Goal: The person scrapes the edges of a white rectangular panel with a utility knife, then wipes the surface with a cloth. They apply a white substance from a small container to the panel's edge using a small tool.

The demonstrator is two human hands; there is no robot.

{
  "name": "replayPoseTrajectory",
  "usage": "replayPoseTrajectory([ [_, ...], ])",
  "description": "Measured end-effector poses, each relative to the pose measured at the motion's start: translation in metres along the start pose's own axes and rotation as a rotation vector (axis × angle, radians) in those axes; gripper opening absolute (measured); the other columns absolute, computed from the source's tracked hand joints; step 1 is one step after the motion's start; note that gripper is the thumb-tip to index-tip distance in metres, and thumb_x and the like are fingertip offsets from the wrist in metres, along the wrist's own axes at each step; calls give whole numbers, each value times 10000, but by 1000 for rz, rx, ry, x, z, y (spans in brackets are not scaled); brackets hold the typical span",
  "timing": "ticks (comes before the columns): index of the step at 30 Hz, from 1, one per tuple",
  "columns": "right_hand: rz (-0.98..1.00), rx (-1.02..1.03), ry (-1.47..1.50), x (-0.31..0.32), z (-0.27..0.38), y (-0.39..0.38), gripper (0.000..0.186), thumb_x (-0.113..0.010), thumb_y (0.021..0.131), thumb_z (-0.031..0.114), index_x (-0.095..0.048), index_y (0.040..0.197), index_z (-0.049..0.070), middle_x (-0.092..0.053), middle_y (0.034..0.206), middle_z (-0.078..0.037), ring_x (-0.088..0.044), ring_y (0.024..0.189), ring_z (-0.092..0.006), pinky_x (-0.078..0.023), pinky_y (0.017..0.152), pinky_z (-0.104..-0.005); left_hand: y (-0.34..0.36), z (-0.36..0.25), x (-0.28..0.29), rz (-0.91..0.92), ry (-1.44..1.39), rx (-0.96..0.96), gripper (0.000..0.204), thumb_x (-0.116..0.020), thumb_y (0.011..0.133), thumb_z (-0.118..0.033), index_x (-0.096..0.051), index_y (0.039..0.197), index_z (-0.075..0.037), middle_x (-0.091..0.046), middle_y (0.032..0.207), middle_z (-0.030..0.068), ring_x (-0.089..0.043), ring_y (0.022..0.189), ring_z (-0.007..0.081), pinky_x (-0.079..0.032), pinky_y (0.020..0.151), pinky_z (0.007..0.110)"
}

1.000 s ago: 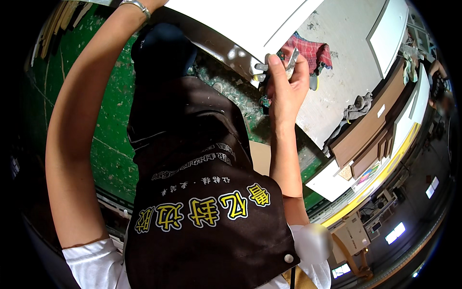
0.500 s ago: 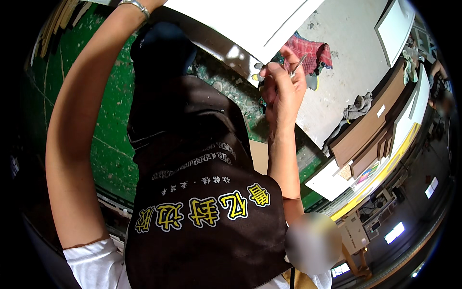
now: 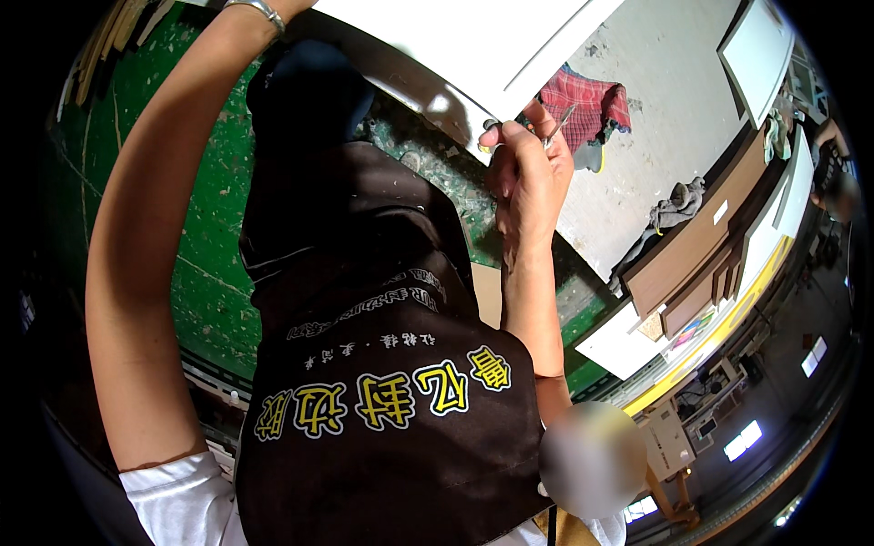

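Observation:
At the top, a white board point(image 3: 437, 36) lies with its lower corner by my right hand point(image 3: 523, 168). That hand is curled around a small, thin metal blade point(image 3: 560, 127), its thumb and fingers at the board's edge beside some small dark pieces point(image 3: 490, 126). My left hand point(image 3: 293, 9) reaches the board's upper left edge, its fingers cut off by the frame. A red plaid cloth point(image 3: 592, 100) lies just right of my right hand. My dark printed apron point(image 3: 364, 291) fills the lower middle of the view.
A pale grey worktop point(image 3: 646, 164) extends rightward, with a grey cloth point(image 3: 678, 205), brown panels point(image 3: 692, 218) and a white panel point(image 3: 756, 55). Another person point(image 3: 828, 173) is at the far right. Wooden strips point(image 3: 100, 50) stand top left over the green floor point(image 3: 209, 273).
My right hand has shifted slightly down and left and turned, so the blade shows narrower and my fingers are more curled. My left arm has stayed in place.

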State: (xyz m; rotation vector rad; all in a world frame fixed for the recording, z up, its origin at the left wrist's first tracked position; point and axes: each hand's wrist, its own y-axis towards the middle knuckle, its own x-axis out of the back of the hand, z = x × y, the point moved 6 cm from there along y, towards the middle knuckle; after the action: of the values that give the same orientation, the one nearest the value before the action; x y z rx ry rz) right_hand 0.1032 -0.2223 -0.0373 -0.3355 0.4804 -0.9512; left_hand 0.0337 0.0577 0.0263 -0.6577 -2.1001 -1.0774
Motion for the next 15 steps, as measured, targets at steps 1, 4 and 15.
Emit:
replayPoseTrajectory([
  [1, -6, -5, -11, 0, 0, 0, 356, -586, 921, 62, -550, 1258, -45, -699, 753, -105, -369, 417, -9, -251, 401, -179, -1, -1, 1, 3, 4, 6, 220, -619, 938, -203, -648, 854, -2, -637, 822, 202, -624, 800, 404, -494, 717, 453],
  [4, -26, 23, -56, -3, 2, 2, 343, -580, 922, 65, -566, 1246, -47, -701, 750, -95, -368, 420, -4, -246, 402, -178, -1, 2, 0, -11, -12, -5, 219, -618, 938, -202, -648, 855, -3, -637, 824, 203, -623, 801, 404, -494, 719, 452],
  [15, -6, 19, -45, -3, 3, 1, 356, -574, 912, 65, -571, 1249, -50, -709, 762, -85, -360, 421, 3, -239, 404, -173, -1, 4, -2, -2, 4, 3, 219, -616, 941, -207, -650, 860, -6, -639, 831, 203, -625, 810, 405, -494, 726, 456],
])
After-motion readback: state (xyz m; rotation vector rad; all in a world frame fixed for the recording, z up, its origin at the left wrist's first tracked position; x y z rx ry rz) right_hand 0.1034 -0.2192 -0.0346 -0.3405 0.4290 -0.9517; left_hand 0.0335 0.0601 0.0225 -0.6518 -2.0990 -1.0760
